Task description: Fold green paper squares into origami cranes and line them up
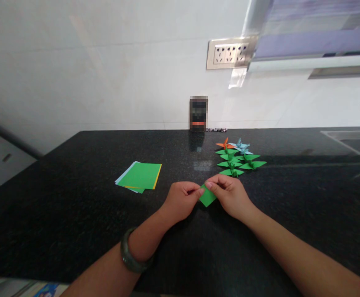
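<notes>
Both hands meet over a small folded green paper (207, 197) near the middle of the black stone counter (74, 206). My left hand (181, 200) pinches its left edge with fingers curled. My right hand (229, 194) pinches its upper right edge, thumb and forefinger pressed together. The paper rests on or just above the counter. A dark bangle (130, 255) sits on my left wrist.
A stack of coloured paper sheets (140, 176), green on top, lies to the left. Several folded paper cranes (237, 159), mostly green with one orange and one pale blue, sit behind my right hand. A dark blurred object (198, 113) leans on the wall. Wall sockets (231, 53) are above.
</notes>
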